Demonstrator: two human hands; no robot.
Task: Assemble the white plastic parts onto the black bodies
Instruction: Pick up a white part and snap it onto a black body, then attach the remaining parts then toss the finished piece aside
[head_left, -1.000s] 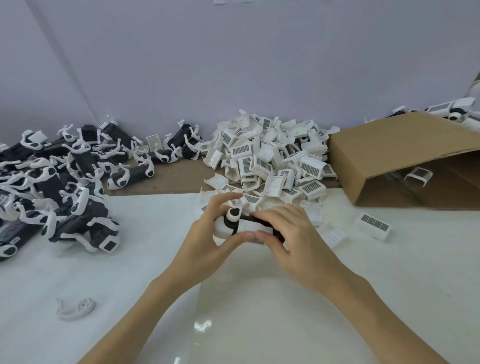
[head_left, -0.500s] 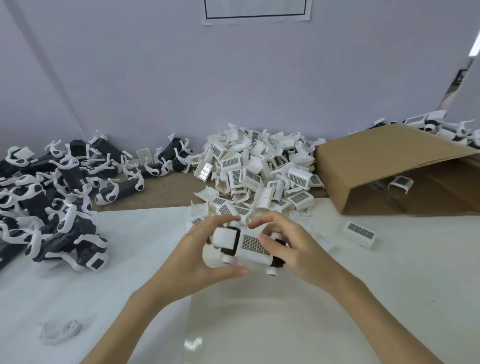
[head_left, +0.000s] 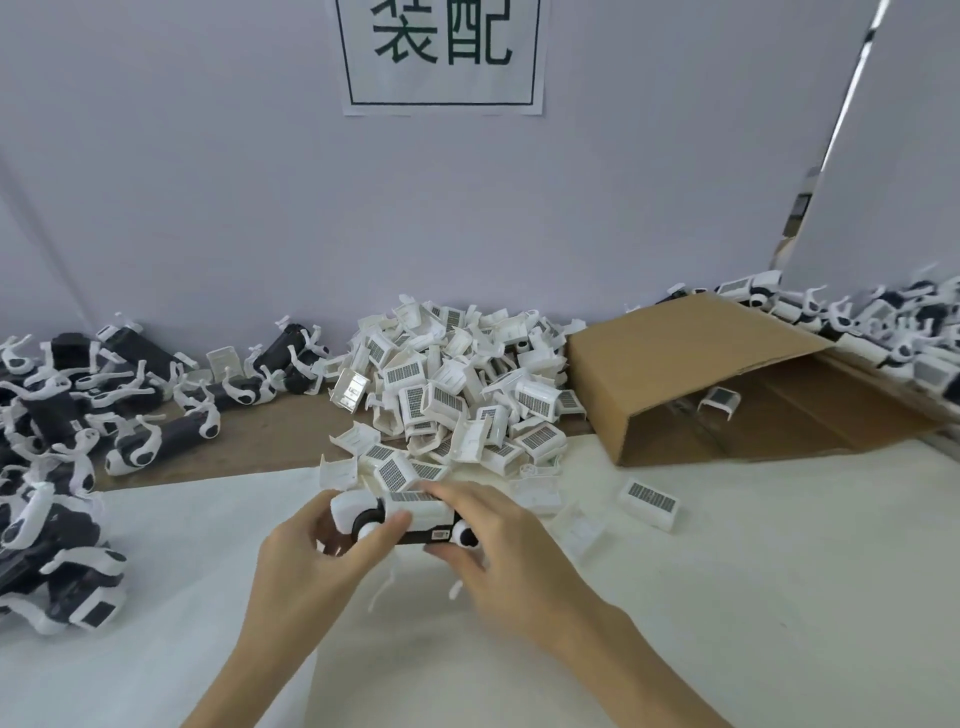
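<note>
— Right, what have the two hands got?

— One black body (head_left: 415, 535) with a white grille cover (head_left: 418, 506) on top of it, held just above the desk (head_left: 753, 597), near the front of the picture. The left hand (head_left: 317, 571) grips the rounded white end, its fingers (head_left: 387, 525) curled round it. The right hand (head_left: 498, 540) holds the other end, fingers curled over the cover and thumb beneath.

— Any writing on the piece?

— A small white sticker on the black side, too blurred to read. The only legible text is the paper sign (head_left: 443, 54) on the wall: two large dark characters, 装配, inside a thin frame.

— And the loose stock?

— A heap of white grille covers (head_left: 457, 395) lies just behind the hands. A pile of black bodies with white clips (head_left: 67, 441) fills the left side. To the right a cardboard box (head_left: 691, 364) lies on its side, one cover (head_left: 719, 402) inside it, another (head_left: 649, 501) on the desk in front. More black-and-white units (head_left: 883, 322) lie behind the box.
</note>
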